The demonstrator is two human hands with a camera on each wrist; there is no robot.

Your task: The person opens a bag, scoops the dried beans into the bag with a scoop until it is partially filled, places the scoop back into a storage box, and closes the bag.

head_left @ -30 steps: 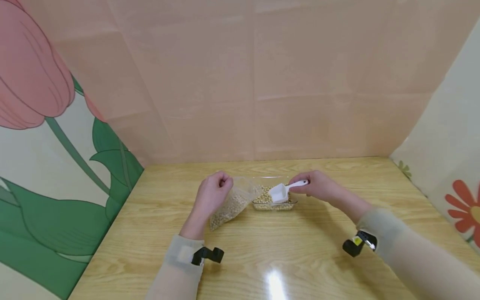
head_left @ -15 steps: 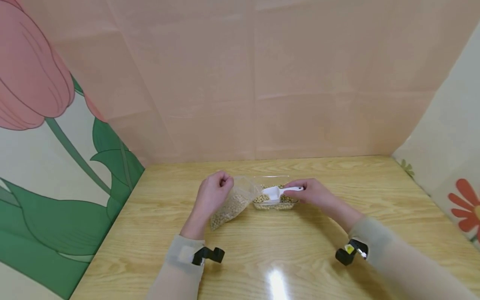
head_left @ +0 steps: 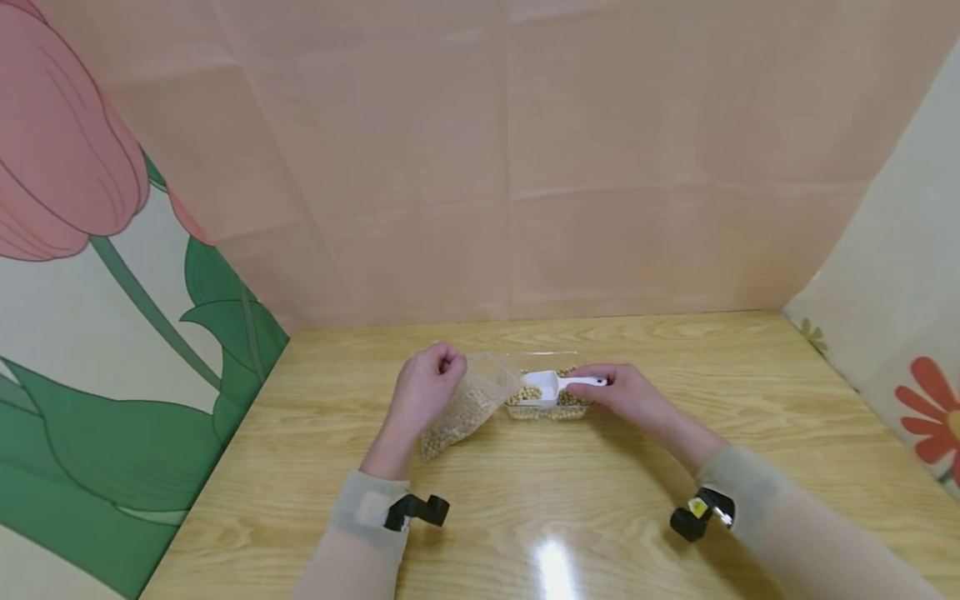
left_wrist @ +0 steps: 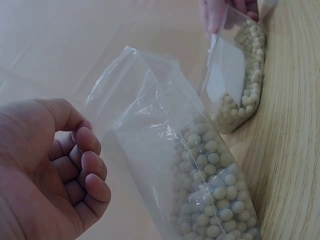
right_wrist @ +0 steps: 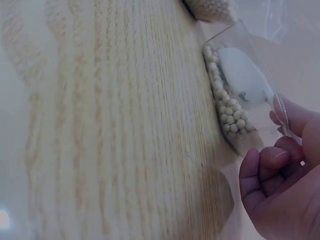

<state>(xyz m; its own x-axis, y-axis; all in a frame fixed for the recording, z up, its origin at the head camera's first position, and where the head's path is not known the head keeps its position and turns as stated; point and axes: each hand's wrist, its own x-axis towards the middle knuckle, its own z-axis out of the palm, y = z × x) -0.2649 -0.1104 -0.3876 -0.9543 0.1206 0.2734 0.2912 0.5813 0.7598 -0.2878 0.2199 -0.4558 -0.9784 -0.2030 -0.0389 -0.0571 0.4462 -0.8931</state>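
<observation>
My left hand point(head_left: 423, 387) pinches the upper edge of a clear plastic bag point(left_wrist: 150, 125), its fingers curled in the left wrist view. Pale round beads point(left_wrist: 210, 190) fill the lower part of the bag, which leans with its mouth toward a clear rectangular container point(head_left: 543, 353). More of the same beads lie in that container. My right hand point(head_left: 630, 396) grips the handle of a white scoop point(head_left: 543, 385) from the right side. The scoop's bowl sits inside the container among the beads, with some beads in it. The container's wall shows in front of the bowl in both wrist views.
Everything stands on a light wood-grain table point(head_left: 510, 517). A pinkish sheet point(head_left: 510, 167) rises behind the table's far edge. Flower-printed panels flank it, with a tulip point(head_left: 67, 125) on the left and a red flower point(head_left: 937, 417) on the right.
My right hand has moved left and down, taking the scoop from a tilt over the beads to lying in among them, with beads now in its bowl. The left hand and bag stay put.
</observation>
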